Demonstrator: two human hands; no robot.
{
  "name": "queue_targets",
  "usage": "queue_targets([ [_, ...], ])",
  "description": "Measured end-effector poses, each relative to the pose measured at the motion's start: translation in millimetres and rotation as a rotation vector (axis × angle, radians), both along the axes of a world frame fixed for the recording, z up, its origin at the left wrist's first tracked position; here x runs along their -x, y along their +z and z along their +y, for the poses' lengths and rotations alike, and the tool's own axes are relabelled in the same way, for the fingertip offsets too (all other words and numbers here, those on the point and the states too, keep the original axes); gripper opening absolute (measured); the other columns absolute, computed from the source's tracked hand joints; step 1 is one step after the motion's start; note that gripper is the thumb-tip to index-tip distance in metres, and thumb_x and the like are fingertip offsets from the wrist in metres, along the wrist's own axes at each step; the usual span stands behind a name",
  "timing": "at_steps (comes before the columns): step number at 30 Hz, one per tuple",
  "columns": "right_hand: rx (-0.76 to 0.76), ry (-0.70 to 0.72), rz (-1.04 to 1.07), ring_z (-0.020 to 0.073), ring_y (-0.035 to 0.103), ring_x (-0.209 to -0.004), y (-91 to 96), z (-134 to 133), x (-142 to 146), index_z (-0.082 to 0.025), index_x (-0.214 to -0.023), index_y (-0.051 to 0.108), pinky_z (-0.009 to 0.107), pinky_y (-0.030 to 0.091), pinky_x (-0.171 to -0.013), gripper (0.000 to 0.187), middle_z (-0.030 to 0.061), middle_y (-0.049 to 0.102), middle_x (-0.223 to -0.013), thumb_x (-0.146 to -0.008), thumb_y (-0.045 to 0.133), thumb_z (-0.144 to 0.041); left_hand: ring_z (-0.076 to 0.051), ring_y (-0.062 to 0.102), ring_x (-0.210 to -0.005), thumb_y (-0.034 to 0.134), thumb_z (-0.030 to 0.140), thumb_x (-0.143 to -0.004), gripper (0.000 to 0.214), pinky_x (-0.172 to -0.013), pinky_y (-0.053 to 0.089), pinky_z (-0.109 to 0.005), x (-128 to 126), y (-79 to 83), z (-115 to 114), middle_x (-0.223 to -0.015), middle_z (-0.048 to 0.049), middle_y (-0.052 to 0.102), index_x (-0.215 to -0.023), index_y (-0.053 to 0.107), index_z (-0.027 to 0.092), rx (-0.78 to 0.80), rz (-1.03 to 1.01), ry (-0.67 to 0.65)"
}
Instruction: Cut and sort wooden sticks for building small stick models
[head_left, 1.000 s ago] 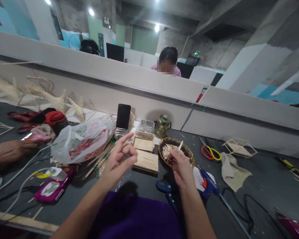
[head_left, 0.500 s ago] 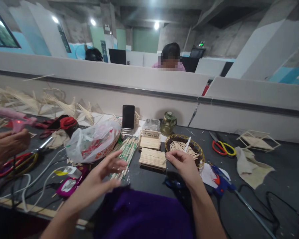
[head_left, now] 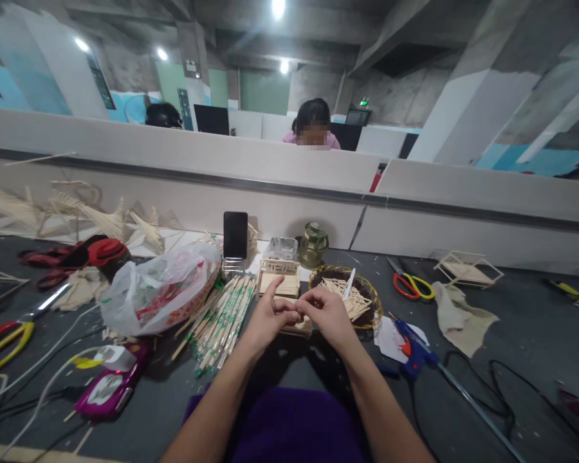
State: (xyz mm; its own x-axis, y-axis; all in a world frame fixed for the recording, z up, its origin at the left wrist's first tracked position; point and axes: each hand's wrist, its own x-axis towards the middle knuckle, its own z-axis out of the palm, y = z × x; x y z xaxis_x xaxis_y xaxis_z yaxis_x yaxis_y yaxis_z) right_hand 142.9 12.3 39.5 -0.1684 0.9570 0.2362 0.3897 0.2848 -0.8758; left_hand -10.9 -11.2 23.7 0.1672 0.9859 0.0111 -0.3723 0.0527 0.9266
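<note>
My left hand and my right hand meet at the middle of the dark table, fingertips pinched together on something too small to make out. Both hover over a flat panel of glued wooden sticks. Behind it sits a small stick-built box. To the right is a round basket with loose sticks and a white stick rising from it. A bundle of wrapped chopsticks lies left of my hands.
A plastic bag, a phone standing upright, a green jar, red-yellow scissors, a blue glue gun, a pink glue gun and cables lie about. A person sits beyond the partition.
My left hand has swung in from the left and joined my right hand in front of the stick panel. The other person's hand at the left edge is gone from view.
</note>
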Motion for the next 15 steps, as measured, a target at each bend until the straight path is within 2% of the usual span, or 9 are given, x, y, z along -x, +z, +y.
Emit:
queue_targets([
  [2,-0.020,0.031,0.008,0.0167,0.058,-0.068,-3.0,6.1,3.9,-0.019,-0.070,0.071,0.027,0.042,-0.065,0.015,0.0017,0.067,-0.070,-0.077,0.063,-0.030,-0.014,0.063,-0.063,0.078,0.018,-0.064,0.101,-0.067,0.048,-0.027,2.8,-2.6,2.3,-0.069,0.0023,0.068,-0.147,0.021,0.016,-0.028,-0.023,0.045],
  [5,-0.001,0.027,-0.003,0.0170,0.061,-0.069,-6.1,14.6,9.1,-0.019,-0.090,0.072,0.027,0.044,-0.066,0.023,0.0029,0.069,-0.078,-0.086,0.055,-0.033,-0.013,0.063,-0.063,0.079,0.021,-0.065,0.094,-0.067,0.050,-0.027,9.9,-6.9,6.7,-0.070,0.0033,0.067,-0.143,0.026,0.017,-0.041,-0.037,0.167],
  [7,-0.023,-0.030,-0.199,0.0176,0.063,-0.074,-9.4,18.0,13.1,-0.020,-0.095,0.071,0.027,0.043,-0.067,0.022,0.0043,0.070,-0.085,-0.089,0.053,-0.031,-0.014,0.064,-0.064,0.080,0.025,-0.065,0.089,-0.066,0.050,-0.027,15.6,-10.5,9.6,-0.070,0.0028,0.067,-0.138,0.031,0.016,-0.022,-0.041,0.278],
  [11,-0.128,-0.068,-0.804,0.0206,0.062,-0.088,-20.0,18.2,25.3,-0.020,-0.086,0.072,0.027,0.041,-0.071,0.016,0.0082,0.069,-0.091,-0.088,0.056,-0.022,-0.016,0.067,-0.067,0.083,0.029,-0.061,0.085,-0.063,0.051,-0.026,23.9,-19.4,14.4,-0.072,0.0021,0.068,-0.131,0.037,0.017,0.038,-0.066,0.458],
  [13,-0.158,-0.057,-0.966,0.0215,0.062,-0.090,-24.7,16.9,31.6,-0.018,-0.086,0.072,0.027,0.040,-0.071,0.017,0.0101,0.068,-0.092,-0.089,0.055,-0.019,-0.015,0.067,-0.067,0.083,0.030,-0.061,0.083,-0.063,0.051,-0.025,25.3,-23.4,15.9,-0.074,0.0024,0.068,-0.129,0.038,0.019,0.041,-0.078,0.496],
  [15,-0.176,-0.046,-1.022,0.0217,0.063,-0.089,-27.7,15.4,35.3,-0.016,-0.086,0.071,0.027,0.040,-0.070,0.019,0.0109,0.068,-0.091,-0.090,0.053,-0.017,-0.014,0.067,-0.067,0.083,0.030,-0.061,0.080,-0.062,0.051,-0.024,25.2,-26.5,16.8,-0.073,0.0026,0.069,-0.128,0.040,0.019,0.036,-0.082,0.519],
])
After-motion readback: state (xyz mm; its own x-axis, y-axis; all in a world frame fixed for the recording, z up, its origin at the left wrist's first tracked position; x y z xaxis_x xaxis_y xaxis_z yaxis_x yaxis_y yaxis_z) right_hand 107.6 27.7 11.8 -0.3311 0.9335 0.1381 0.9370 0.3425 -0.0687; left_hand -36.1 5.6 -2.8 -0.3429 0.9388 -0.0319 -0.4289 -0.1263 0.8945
